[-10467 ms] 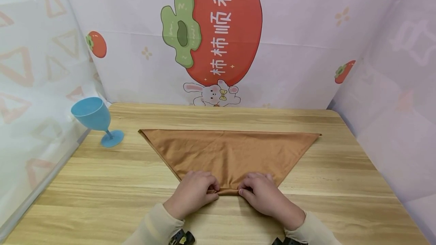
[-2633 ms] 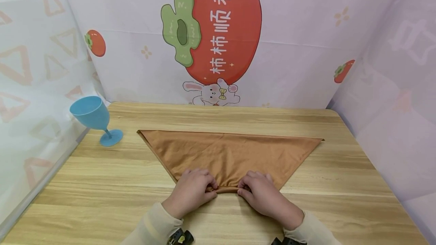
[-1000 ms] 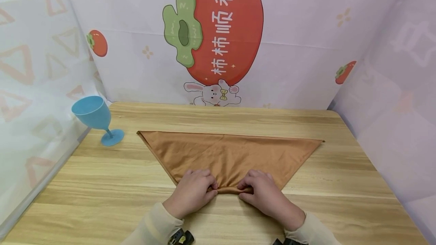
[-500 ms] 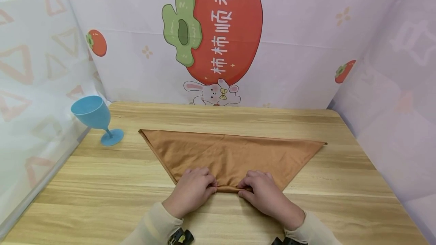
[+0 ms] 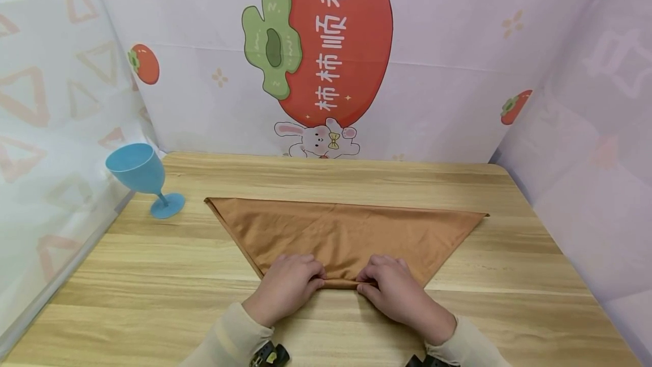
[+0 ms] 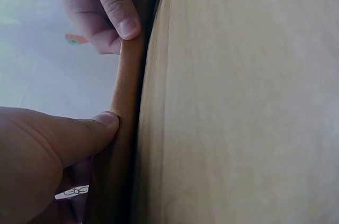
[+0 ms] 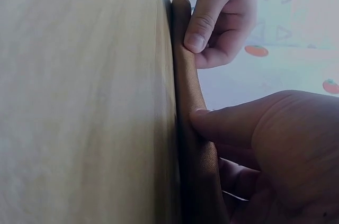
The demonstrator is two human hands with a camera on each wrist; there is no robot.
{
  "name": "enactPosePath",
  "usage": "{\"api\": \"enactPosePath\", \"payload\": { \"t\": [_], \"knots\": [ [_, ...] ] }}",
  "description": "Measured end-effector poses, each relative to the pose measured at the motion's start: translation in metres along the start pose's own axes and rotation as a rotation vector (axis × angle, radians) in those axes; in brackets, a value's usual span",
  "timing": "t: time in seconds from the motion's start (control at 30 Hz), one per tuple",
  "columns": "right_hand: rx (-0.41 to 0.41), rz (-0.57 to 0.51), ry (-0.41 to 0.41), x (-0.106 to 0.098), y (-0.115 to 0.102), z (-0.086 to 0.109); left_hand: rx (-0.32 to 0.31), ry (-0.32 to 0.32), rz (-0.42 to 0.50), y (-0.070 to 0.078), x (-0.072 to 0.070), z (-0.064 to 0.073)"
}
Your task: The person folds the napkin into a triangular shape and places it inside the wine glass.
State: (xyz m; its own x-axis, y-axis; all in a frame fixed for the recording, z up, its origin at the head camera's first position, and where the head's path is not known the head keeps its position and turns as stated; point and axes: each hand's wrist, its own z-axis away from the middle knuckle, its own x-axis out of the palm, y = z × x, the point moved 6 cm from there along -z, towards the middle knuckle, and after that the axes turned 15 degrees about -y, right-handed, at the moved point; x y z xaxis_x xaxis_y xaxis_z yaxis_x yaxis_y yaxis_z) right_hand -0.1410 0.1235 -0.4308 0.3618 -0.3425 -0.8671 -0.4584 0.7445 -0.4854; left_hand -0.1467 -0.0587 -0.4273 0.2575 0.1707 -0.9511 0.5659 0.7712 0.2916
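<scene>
A brown satiny cloth napkin (image 5: pixel 346 237) lies folded on the table, wide along its far side and narrower toward the person. Its near edge is turned up into a slim roll (image 6: pixel 127 81). My left hand (image 5: pixel 287 287) pinches this roll left of its middle, thumb on the near side and fingers curled over the top. A short way to the right, my right hand (image 5: pixel 397 293) grips the same roll with thumb and bent fingers. In the right wrist view the roll (image 7: pixel 188 81) runs past both thumbs, close to the tabletop. The hands hide its outer ends.
A blue plastic goblet (image 5: pixel 138 170) stands upright at the table's left back. The wood-grain table (image 5: pixel 509 276) meets a printed backdrop (image 5: pixel 438 101) behind and sheets on both sides. Dark wrist-worn devices (image 5: pixel 270 354) sit at the cuffs.
Over these seconds the napkin's far edge has come slightly nearer, most at its right corner, which also slid right. The near roll has been worked by the fingers; both hands stay almost in place.
</scene>
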Motion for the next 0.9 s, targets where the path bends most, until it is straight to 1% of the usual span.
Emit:
{"api": "enactPosePath", "payload": {
  "t": [0.33,0.53,0.67,0.77,0.9],
  "knots": [
    [0.005,0.014,-0.004,0.0006,0.0014,-0.0009,-0.011,-0.015,0.041,-0.0016,0.0009,-0.0024],
    [0.026,0.011,-0.009,0.0012,0.0032,-0.0019,-0.022,-0.008,0.067,-0.0022,0.0003,-0.0021],
    [0.028,0.0,-0.012,0.0014,0.0036,-0.0024,-0.021,-0.011,0.045,-0.0032,0.001,-0.0015],
    [0.031,-0.006,-0.013,0.0018,0.0041,-0.0025,-0.015,-0.029,0.029,-0.0042,0.0024,-0.0016],
    [0.032,-0.005,-0.012,0.002,0.004,-0.0025,-0.01,-0.049,0.032,-0.0053,0.0034,-0.0005]
  ]
}}
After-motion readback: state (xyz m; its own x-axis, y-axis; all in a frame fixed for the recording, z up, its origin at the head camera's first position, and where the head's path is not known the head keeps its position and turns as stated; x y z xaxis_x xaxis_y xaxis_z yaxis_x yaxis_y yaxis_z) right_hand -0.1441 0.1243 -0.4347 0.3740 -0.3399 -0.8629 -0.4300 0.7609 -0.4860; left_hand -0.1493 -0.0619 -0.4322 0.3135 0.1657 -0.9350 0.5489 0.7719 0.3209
